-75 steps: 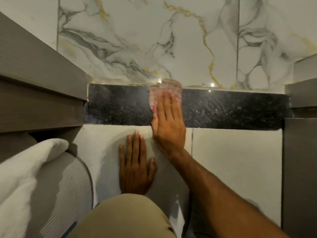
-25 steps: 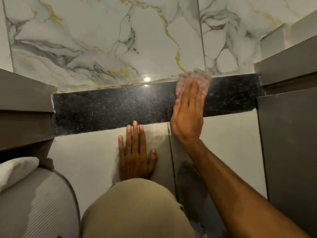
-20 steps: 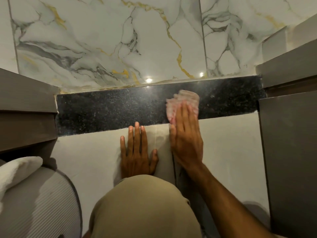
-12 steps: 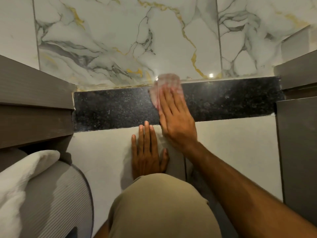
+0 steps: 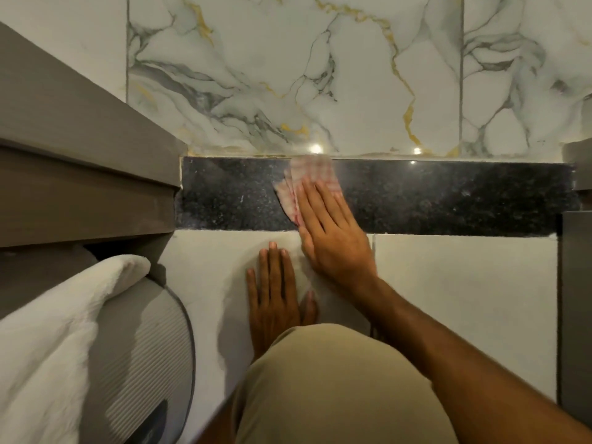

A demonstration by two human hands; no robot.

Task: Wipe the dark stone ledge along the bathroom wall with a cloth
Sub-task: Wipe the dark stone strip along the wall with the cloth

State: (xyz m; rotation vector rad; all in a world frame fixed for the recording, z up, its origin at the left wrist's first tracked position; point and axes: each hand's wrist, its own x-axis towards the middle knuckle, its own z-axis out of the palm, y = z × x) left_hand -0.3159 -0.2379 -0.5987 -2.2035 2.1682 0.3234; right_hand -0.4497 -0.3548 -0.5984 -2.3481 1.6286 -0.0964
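Observation:
The dark speckled stone ledge [image 5: 448, 197] runs left to right below the marble wall. A pale pink checked cloth [image 5: 309, 179] lies on it, left of the ledge's middle. My right hand [image 5: 333, 232] presses flat on the cloth, fingers spread and pointing up and left, the palm hanging over the ledge's front edge. My left hand [image 5: 275, 293] rests flat, fingers apart, on the light tile face below the ledge, holding nothing. Its wrist is hidden behind my knee [image 5: 336, 389].
White marble wall tiles [image 5: 288, 75] with grey and gold veins rise behind the ledge. Grey cabinet fronts [image 5: 80, 174] close in the left end, another grey panel [image 5: 576, 299] the right. A white towel [image 5: 54, 331] lies over a ribbed grey lid [image 5: 141, 354] at lower left.
My right hand has slid the cloth leftwards along the ledge from near its right end, with back-and-forth strokes. The left hand has stayed planted on the tile.

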